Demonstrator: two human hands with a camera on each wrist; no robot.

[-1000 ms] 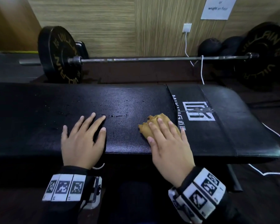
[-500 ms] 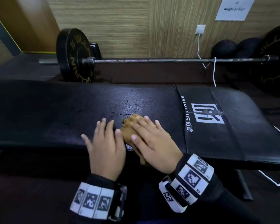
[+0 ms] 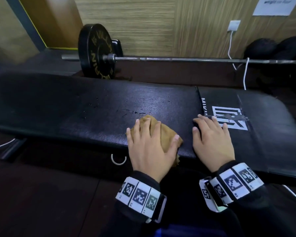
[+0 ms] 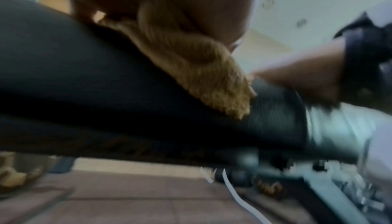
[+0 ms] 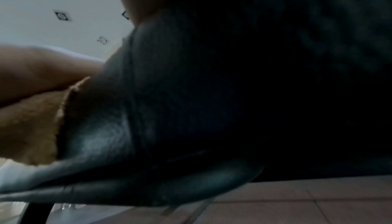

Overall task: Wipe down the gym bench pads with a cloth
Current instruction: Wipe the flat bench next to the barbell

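A tan cloth [image 3: 162,132] lies bunched on the near edge of the black bench pad surface [image 3: 92,113], one corner hanging over the edge. My left hand [image 3: 149,147] lies flat on top of it, fingers [image 3: 155,132] straight and spread, pressing it down. Just to the right, my right hand [image 3: 212,142] rests palm down on the bare pad with relaxed fingers, grasping nothing, beside a white logo [image 3: 229,120]. Beyond the bench, a barbell [image 3: 178,59] with a black weight plate [image 3: 96,52] rests along a wood-panelled wall [image 3: 143,23].

Tan cloth [image 3: 167,134] on black bench pad [image 3: 75,106]
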